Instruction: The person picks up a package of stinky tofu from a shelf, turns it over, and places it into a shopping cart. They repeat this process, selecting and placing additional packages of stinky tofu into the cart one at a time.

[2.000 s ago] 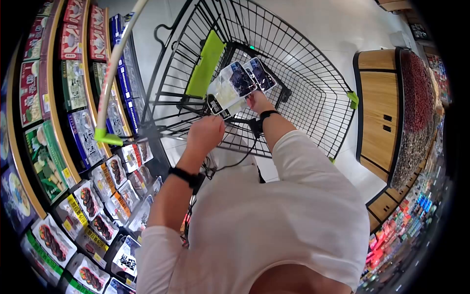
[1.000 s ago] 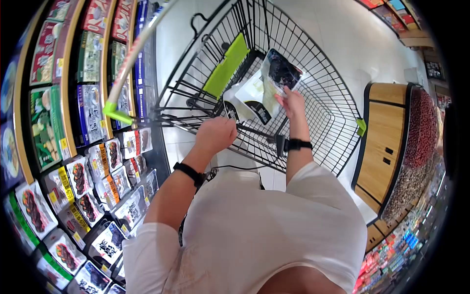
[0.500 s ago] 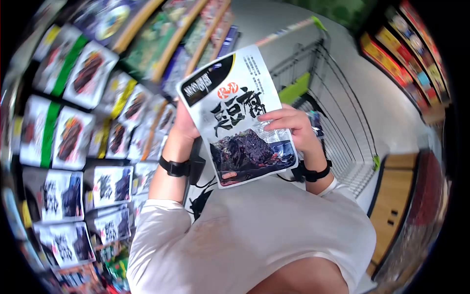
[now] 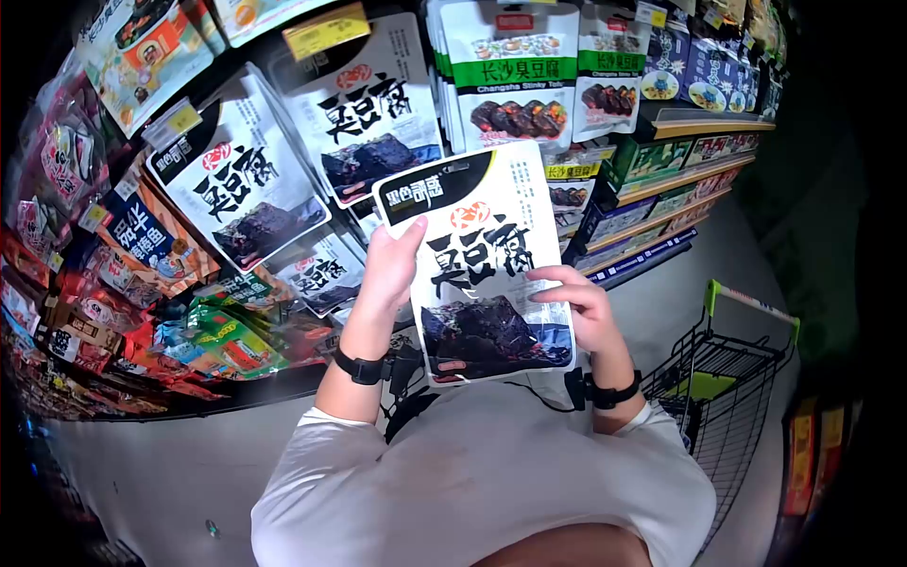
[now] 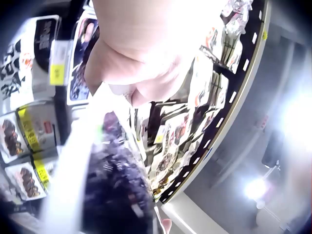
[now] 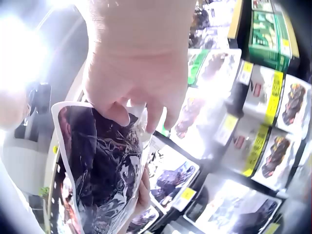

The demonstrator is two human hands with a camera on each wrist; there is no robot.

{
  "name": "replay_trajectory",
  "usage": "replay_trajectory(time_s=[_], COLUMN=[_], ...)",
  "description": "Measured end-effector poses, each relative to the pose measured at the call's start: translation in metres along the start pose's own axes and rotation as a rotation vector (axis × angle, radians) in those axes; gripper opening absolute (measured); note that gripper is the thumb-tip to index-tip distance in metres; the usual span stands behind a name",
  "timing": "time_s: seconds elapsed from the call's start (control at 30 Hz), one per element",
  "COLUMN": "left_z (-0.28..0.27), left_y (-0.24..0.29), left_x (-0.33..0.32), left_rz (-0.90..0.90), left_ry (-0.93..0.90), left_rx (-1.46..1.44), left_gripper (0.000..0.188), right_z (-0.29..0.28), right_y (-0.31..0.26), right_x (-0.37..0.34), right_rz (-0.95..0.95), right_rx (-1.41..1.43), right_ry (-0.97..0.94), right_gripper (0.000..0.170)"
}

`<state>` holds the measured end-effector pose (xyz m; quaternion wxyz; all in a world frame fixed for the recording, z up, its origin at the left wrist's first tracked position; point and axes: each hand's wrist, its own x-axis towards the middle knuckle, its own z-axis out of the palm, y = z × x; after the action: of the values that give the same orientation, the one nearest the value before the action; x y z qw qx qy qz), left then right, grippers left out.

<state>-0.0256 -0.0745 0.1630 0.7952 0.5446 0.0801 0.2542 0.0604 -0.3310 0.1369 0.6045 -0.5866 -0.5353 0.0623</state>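
Observation:
A white and black stinky tofu packet (image 4: 477, 269), with dark tofu pictured on it, is held up in front of my chest by both hands, face toward me. My left hand (image 4: 389, 274) grips its left edge, thumb on the front and the other fingers behind. At the opposite edge, my right hand (image 4: 588, 307) holds the packet with fingers laid over the front. In the right wrist view the right hand (image 6: 139, 83) pinches the packet's edge (image 6: 102, 161). The left wrist view shows the left hand (image 5: 141, 63) on the other edge, the packet blurred below it.
Matching stinky tofu packets (image 4: 241, 175) hang on the shelf just beyond. Green-banded packets (image 4: 510, 76) hang to their right, and colourful snack bags (image 4: 227, 331) fill the lower left. A shopping cart (image 4: 723, 397) stands at the right, beside shelves of boxes (image 4: 652, 203).
My right hand lifted the packet from the cart, and my left hand left the cart's near edge to hold it too. The view then swung toward the hanging packets, leaving the cart at right.

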Motion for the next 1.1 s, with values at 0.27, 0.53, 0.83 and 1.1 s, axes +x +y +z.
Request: replay_trajectory(time_s=[0.27, 0.53, 0.83, 1.1], left_z=[-0.045, -0.047, -0.019, -0.024], left_y=[0.078, 0.105, 0.123, 0.113], left_x=[0.036, 0.075, 0.086, 0.091], left_rz=[0.197, 0.289, 0.426, 0.527], left_ry=[0.089, 0.229, 0.424, 0.692], left_rx=[0.056, 0.365, 0.584, 0.759], left_gripper=[0.025, 0.021, 0.023, 0.036], right_z=[0.047, 0.048, 0.049, 0.054], right_y=[0.012, 0.007, 0.035, 0.061], right_x=[0.132, 0.211, 0.249, 0.264], right_rz=[-0.043, -0.140, -0.350, -0.516], right_rx=[0.458, 0.046, 0.152, 0.143], right_ry=[0.144, 0.119, 0.248, 0.330], right_gripper=[0.052, 0.044, 0.049, 0.049])
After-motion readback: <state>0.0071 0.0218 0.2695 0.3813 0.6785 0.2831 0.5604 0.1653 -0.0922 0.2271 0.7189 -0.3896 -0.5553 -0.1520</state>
